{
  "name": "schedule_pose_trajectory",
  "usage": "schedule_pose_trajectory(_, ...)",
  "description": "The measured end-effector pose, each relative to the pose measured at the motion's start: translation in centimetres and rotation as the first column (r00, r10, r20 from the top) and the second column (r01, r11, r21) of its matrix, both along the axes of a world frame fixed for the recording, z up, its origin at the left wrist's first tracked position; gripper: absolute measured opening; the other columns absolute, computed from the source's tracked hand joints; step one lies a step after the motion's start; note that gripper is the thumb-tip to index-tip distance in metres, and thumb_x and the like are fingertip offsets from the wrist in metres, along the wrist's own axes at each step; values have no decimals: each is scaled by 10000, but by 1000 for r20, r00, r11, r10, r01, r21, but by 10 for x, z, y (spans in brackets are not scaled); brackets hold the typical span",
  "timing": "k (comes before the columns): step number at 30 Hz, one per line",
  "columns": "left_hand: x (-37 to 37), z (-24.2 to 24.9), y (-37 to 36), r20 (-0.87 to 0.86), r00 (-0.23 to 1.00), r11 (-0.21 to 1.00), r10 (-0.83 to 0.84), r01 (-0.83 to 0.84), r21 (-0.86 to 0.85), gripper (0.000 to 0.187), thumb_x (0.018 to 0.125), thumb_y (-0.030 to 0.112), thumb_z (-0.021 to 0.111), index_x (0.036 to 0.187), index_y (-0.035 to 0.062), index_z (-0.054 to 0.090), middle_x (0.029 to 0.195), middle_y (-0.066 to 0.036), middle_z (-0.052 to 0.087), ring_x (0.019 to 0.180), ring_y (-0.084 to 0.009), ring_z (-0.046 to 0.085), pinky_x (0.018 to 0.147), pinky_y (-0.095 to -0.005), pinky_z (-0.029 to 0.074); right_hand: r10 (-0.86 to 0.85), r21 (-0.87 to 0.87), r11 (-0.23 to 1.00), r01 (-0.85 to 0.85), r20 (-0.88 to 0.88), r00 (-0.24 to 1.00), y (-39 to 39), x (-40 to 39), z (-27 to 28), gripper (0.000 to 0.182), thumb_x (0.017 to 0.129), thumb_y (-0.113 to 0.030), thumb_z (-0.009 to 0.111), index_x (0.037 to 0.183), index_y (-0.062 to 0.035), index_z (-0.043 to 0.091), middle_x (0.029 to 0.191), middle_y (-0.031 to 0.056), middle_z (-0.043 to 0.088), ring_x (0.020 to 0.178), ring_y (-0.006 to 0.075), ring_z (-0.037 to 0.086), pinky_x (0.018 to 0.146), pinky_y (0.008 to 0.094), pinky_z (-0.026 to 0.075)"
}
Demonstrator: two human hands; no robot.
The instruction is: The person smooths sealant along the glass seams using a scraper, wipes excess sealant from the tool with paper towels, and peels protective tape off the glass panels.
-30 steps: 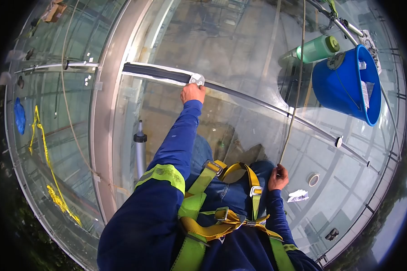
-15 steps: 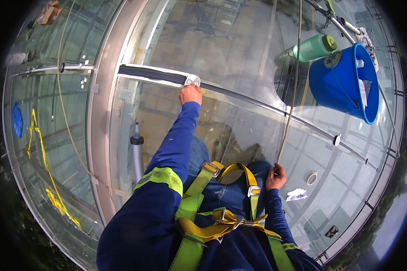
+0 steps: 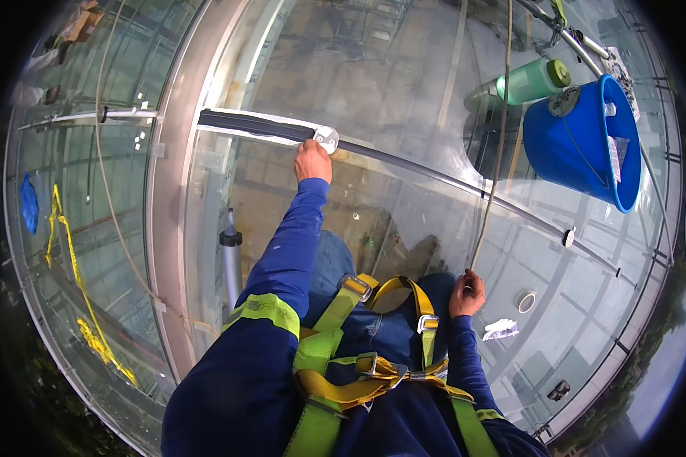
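A glass surface [image 3: 389, 206] fills most of the view, with a wide metal beam [image 3: 168, 190] crossing it on the left and a long thin bar [image 3: 446, 180] running out to the right. A blue bucket [image 3: 560, 141] lies tipped at the upper right, its mouth facing outward, with a green bottle [image 3: 530, 82] just beside it; both are well apart from the hands. A silver tube [image 3: 231, 266] with a pointed nozzle sits between the beam and the left sleeve, close enough to limit a sideways swing of that arm. A black strip [image 3: 255, 127] with white edging runs from near the beam to a round metal plate [image 3: 328, 137]. The left hand [image 3: 313, 161] has just shifted slightly toward the beam, baring more of the plate; its fingers are bunched at the plate's near edge, though whether they grip it I cannot tell. The right hand [image 3: 467, 295] is loosely curled beside the knee, at the lower end of a rope [image 3: 488, 207]; I cannot tell if it holds it. Near it lie a tape ring [image 3: 519, 305] and a crumpled white scrap [image 3: 500, 329].
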State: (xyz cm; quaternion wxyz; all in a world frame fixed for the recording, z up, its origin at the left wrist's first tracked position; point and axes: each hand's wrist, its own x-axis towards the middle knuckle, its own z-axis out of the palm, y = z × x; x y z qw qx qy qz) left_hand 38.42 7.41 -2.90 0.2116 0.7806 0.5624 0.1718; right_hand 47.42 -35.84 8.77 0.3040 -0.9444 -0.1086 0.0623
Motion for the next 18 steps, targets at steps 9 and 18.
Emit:
schedule_pose_trajectory(9, 6, -2, -5, -29, 983, 982, -183, 181, -56, 193, 834, 200, 638, 842, 18, 705, 861, -206, 668, 783, -382, 647, 739, -466, 518, 677, 131, 704, -698, 173, 716, 284, 62, -21, 219, 788, -127, 709, 1004, -92, 698, 962, 115, 637, 875, 313, 621, 769, 408, 514)
schedule_pose_trajectory(18, 9, -7, 2, -70, 983, 983, -168, 162, -85, 162, 803, 187, 649, 796, 29, 683, 824, -191, 672, 782, -382, 661, 733, -471, 526, 915, -150, 403, -903, 39, 402, 415, 65, -85, 135, 795, -212, 645, 850, -131, 737, 935, 61, 655, 926, 293, 619, 806, 422, 494)
